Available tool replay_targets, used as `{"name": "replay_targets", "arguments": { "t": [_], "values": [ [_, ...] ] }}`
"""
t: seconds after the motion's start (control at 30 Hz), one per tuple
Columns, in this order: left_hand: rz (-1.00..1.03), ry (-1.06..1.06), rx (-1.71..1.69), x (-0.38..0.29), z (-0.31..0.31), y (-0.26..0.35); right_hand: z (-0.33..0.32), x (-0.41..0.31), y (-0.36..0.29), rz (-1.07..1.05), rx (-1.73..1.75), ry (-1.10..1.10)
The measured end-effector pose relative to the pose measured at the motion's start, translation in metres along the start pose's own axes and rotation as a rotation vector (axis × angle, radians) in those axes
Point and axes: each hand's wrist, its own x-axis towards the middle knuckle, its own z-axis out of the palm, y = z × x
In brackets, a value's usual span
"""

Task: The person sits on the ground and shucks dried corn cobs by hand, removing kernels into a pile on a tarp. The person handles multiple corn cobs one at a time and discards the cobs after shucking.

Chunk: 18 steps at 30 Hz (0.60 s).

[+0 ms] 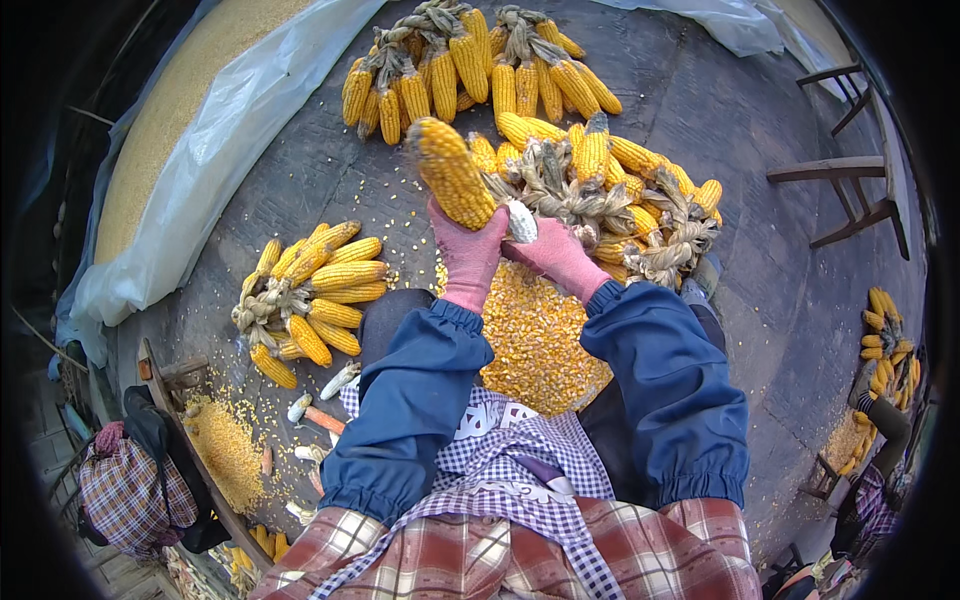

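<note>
My left hand (466, 251), in a pink work glove, grips a yellow ear of corn (448, 174) that points up and away from me. In my right hand (561, 253), gloved alike, is a whitish piece that looks like a bare corn cob (522, 222). Both hands meet at the lower end of the ear; the gloves hide part of the cob. Below them, between my legs, lies a heap of loose corn kernels (536, 334). Just beyond my right hand is a pile of corn ears tied by braided husks (577, 199).
Braided corn bundles lie at the far side (442, 71) and on my left (307, 281). Stripped cobs (339, 381) and another kernel pile (221, 450) sit lower left. Plastic sheeting (217, 142) edges spread grain. A wooden bench (832, 169) stands right; another person's arm (889, 424) shows beyond.
</note>
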Motion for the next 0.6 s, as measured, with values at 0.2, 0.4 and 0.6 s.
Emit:
{"name": "replay_targets", "arguments": {
  "t": [0.2,0.4,0.6],
  "values": [
    [0.480,-0.591,0.452,-0.024,0.009,0.068,0.009,-0.005,0.039,-0.300,0.095,0.048],
    [-0.629,-0.574,-0.678,-0.028,-0.031,0.094,-0.076,-0.068,-0.003,0.146,0.961,0.081],
    [-0.791,-0.534,-1.069,-0.065,-0.043,0.107,-0.069,-0.134,0.001,-0.223,1.486,-0.014]
  ]
}}
